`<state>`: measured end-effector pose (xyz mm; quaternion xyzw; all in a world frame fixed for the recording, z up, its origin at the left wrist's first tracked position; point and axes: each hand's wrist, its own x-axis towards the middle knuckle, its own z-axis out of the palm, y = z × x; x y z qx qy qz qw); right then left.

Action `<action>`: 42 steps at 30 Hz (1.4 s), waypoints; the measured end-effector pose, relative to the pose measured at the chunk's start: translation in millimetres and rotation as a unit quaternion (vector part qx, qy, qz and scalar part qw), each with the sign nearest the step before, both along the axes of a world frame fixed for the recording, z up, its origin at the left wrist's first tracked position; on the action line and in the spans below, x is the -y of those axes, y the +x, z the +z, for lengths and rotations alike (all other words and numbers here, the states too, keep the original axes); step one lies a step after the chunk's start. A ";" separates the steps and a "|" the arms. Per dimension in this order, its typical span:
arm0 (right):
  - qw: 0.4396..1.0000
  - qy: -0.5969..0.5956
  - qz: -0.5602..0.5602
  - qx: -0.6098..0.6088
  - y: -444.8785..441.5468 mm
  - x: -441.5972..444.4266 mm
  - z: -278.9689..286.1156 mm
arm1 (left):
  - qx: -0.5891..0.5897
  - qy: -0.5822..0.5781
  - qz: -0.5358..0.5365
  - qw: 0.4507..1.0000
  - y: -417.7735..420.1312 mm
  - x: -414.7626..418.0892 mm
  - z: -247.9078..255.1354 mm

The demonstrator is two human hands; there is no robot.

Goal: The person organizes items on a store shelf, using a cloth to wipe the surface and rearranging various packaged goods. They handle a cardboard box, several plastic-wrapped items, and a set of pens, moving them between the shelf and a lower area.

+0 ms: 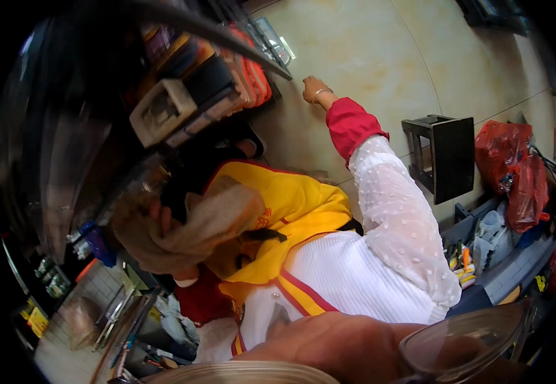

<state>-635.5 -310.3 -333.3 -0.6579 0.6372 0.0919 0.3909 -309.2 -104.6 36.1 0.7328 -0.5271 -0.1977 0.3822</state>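
Observation:
My left hand [161, 216] grips a brown cloth [215, 221], blurred and bunched in front of my yellow apron [278, 187]. Folds of the cloth hide much of that hand, though a few fingers show. My right arm reaches out in a sheer white sleeve with a red cuff. At its end my right hand [314, 89], with a bangle at the wrist, hangs over the tiled floor, near the end of a dark bar [239, 45]. Its fingers look curled, but their inner side is hidden, and nothing is seen in them.
A dark stool [453, 158] stands on the floor [369, 57]. Red plastic bags [504, 149] lie beyond it. Stacked goods, with a beige open-framed object [162, 113] and orange packs [254, 81], fill the upper left. A clear plastic bag [81, 321] lies at lower left.

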 end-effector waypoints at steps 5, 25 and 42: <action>0.996 -0.061 0.056 -0.015 7.6 41.1 -7.8 | -0.194 0.099 0.029 0.976 -4.9 13.0 -12.5; 0.980 -0.130 0.138 -0.068 -6.7 -9.7 -43.5 | -0.224 0.198 0.057 0.953 -3.5 43.8 -31.3; 0.943 -0.063 -0.326 0.018 -89.0 -128.1 -0.5 | -0.382 0.249 -0.028 0.889 12.0 83.8 -34.8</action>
